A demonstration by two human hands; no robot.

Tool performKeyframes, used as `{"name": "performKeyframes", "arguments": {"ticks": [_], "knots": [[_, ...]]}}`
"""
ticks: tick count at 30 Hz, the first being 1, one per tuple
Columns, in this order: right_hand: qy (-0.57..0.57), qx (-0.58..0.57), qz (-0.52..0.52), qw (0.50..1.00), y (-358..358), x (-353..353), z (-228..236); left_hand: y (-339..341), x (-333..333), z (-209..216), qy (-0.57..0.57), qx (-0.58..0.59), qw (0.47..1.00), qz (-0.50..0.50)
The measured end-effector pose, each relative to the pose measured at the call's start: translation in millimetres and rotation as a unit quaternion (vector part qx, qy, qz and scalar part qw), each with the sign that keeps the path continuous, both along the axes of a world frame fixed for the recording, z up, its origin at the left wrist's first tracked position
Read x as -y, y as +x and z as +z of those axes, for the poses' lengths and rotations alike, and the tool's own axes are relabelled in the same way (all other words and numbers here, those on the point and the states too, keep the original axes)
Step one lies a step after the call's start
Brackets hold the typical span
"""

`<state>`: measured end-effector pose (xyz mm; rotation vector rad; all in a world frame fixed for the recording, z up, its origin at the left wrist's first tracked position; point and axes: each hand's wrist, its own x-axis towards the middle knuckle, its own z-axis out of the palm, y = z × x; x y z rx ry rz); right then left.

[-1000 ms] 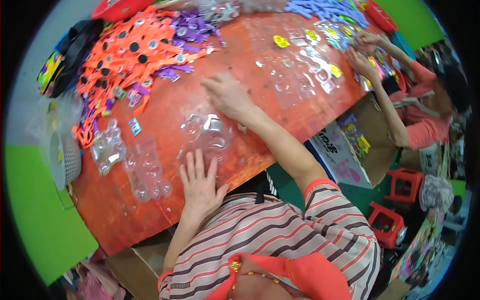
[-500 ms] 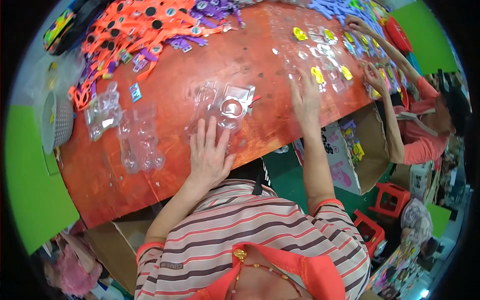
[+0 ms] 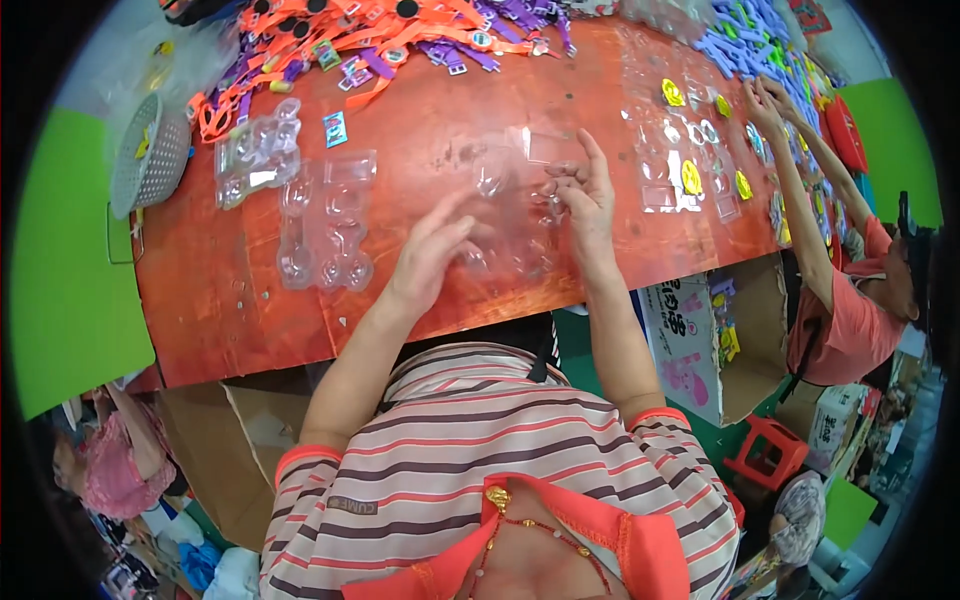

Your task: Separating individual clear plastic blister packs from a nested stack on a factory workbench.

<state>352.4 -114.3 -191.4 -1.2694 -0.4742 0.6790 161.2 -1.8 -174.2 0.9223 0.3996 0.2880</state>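
Observation:
Clear plastic blister trays point(image 3: 495, 180), smeared by motion, lie in front of me between my two hands. My right hand point(image 3: 588, 205) pinches the right edge of this clear plastic with thumb and curled fingers, its index finger pointing up. At the lower left edge of the same plastic is my left hand point(image 3: 430, 255), whose fingers are blurred. Farther left, another clear blister tray point(image 3: 328, 225) rests on the red table point(image 3: 220, 330), beside a crumpled-looking clear tray point(image 3: 258, 155) and a small blue packet point(image 3: 334, 129).
Orange and purple watch straps point(image 3: 400, 35) pile up at the back. On the right, trays hold yellow pieces point(image 3: 691, 178), and a co-worker point(image 3: 850, 300) reaches across there. A grey basket point(image 3: 150, 155) stands at the left edge. An open carton point(image 3: 752, 340) sits below the table.
My right hand has come left from the trays with yellow pieces to the clear plastic before me. My left hand has lifted off its flat rest there. The view has shifted.

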Motion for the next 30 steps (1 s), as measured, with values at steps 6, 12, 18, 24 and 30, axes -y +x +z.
{"name": "performKeyframes", "arguments": {"ticks": [6, 12, 18, 24, 30], "knots": [[-0.140, 0.508, -0.121, 0.841, -2.8, -14.2, -2.6, 15.1, 5.1, -22.6, -0.192, 0.075, 0.979, -0.011], [-0.126, 0.537, 0.031, 0.833, -55.9, -4.2, 43.6, 22.5, 2.8, -5.6, -0.211, 0.095, 0.968, 0.099], [-0.163, 0.565, 0.075, 0.805, -76.5, -9.3, 34.9, 26.8, 16.4, 1.5, -0.195, 0.101, 0.964, 0.147], [-0.147, 0.513, 0.155, 0.832, -72.3, 2.6, 49.9, 16.1, 15.6, -8.0, -0.087, 0.058, 0.991, 0.086], [-0.128, 0.687, 0.035, 0.715, -49.0, -2.3, 96.1, 25.3, -22.3, 18.5, -0.107, 0.024, 0.986, -0.128]]}}
